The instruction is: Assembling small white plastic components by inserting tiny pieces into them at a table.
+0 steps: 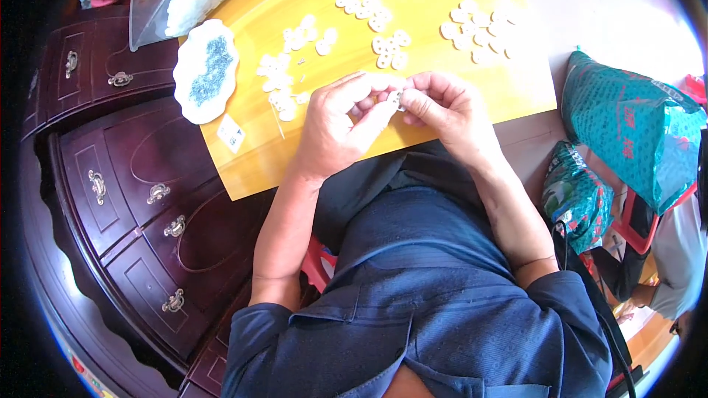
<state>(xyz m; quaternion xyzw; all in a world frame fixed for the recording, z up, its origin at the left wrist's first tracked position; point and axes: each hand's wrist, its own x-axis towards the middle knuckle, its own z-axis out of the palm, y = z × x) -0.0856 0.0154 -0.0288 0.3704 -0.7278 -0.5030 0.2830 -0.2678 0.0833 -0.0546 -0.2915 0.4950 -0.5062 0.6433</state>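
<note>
My left hand [343,121] and my right hand [444,107] meet above the near edge of the yellow table [258,169]. Fingertips and thumbs of both are closed on a small pale piece [396,99], with a dark or metallic spot on it; the fingers cover most of it, so its kind cannot be made out. Past my hands lie loose groups of small whitish round pieces [387,50], many seemingly with holes. Left of my left hand, more whitish pieces [279,82] lie beside a few tiny slim bits [302,61].
A white scalloped tray [182,77] with small dark metallic bits stands at the table's left edge, near a small white card [231,133]. Behind it is a clear bin [151,11] of white pieces. Dark wooden drawers [140,177] flank the left; green bags [627,125] and another person [675,258] are right.
</note>
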